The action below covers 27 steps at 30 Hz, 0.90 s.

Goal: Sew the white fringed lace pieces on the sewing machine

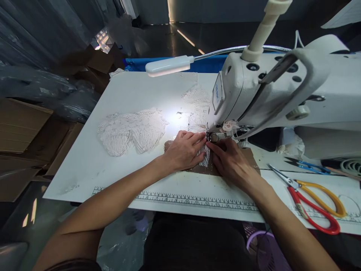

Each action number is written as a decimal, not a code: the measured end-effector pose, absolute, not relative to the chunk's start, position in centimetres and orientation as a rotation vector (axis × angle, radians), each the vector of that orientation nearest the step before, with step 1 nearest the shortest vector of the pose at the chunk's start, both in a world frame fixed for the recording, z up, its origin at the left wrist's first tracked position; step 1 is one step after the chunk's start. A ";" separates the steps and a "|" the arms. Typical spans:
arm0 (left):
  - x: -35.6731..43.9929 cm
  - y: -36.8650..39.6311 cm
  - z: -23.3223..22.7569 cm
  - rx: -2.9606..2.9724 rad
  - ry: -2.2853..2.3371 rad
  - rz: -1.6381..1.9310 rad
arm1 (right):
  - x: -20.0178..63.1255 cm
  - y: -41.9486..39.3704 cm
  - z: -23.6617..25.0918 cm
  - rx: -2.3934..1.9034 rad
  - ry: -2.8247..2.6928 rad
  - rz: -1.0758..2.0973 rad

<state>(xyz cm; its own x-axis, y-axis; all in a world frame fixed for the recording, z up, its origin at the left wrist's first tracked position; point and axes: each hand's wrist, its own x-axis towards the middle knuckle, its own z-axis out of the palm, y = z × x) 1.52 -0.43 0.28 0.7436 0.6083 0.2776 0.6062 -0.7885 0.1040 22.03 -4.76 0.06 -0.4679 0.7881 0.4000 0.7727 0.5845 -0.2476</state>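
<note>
A strip of white lace (205, 156) lies under the needle area of a white sewing machine (234, 86). My left hand (187, 148) rests palm down on the lace, fingers stretched toward the presser foot (212, 137). From the other side, my right hand (229, 160) touches the lace edge with its extended index finger; its other fingers are partly hidden. Both hands lie low and flat, close together at the foot. More lace (197, 96) trails behind the foot. A brown board (207, 169) shows beneath the hands.
A lace piece (132, 131) lies left on the white table (84, 165). Red-and-yellow scissors (313, 199) and blue-handled snips (310, 166) lie right. A lamp (169, 66) reaches over the table. Cardboard boxes (22, 124) stand left; a purple basket (265, 244) sits below the front edge.
</note>
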 end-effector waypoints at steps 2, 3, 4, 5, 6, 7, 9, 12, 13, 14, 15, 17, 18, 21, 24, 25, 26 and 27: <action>1.6 -0.4 0.1 2.914 1.044 0.490 | 22.0 -4.7 0.0 -1.246 -2.341 0.014; 1.7 -0.4 0.0 2.905 1.053 0.501 | 22.0 -4.7 0.0 -1.243 -2.343 0.012; 1.7 -0.5 -0.1 2.895 1.058 0.513 | 22.1 -4.8 0.1 -1.237 -2.347 0.021; 1.7 -0.5 -0.2 2.885 1.060 0.527 | 22.2 -4.9 0.1 -1.228 -2.352 0.036; 1.7 -0.6 -0.2 2.875 1.058 0.543 | 22.3 -5.1 0.1 -1.220 -2.357 0.052; 1.7 -0.5 -0.3 2.867 1.049 0.565 | 22.3 -5.3 0.1 -1.214 -2.362 0.070; 1.6 -0.2 -0.3 2.846 1.042 0.638 | 22.5 -5.5 0.1 -1.217 -2.367 0.099; 1.3 1.3 0.0 2.816 1.114 0.758 | 22.6 -5.7 -0.3 -1.239 -2.357 0.131; 1.2 2.0 0.1 2.817 1.130 0.756 | 22.6 -5.7 -0.4 -1.241 -2.351 0.148; 1.0 2.8 0.2 2.825 1.135 0.733 | 22.7 -5.8 -0.4 -1.242 -2.343 0.169; 0.9 3.4 0.4 2.838 1.124 0.701 | 22.8 -5.8 -0.5 -1.242 -2.333 0.195; 0.6 4.2 0.7 2.858 1.095 0.683 | 23.2 -6.1 -0.3 -1.243 -2.313 0.259; 0.4 4.3 0.9 2.863 1.057 0.696 | 23.5 -6.2 -0.2 -1.250 -2.303 0.294; -0.1 3.4 1.5 2.842 0.818 0.681 | 24.7 -6.6 0.5 -1.277 -2.276 0.396; -0.4 2.0 1.8 2.781 0.612 0.564 | 25.7 -6.9 1.0 -1.304 -2.243 0.460; -0.5 1.6 1.8 2.761 0.588 0.538 | 25.9 -6.9 1.1 -1.311 -2.230 0.469; -0.5 1.3 1.7 2.742 0.580 0.525 | 25.9 -6.9 1.1 -1.313 -2.218 0.476; -0.5 1.1 1.6 2.727 0.585 0.523 | 26.0 -6.9 1.2 -1.309 -2.206 0.481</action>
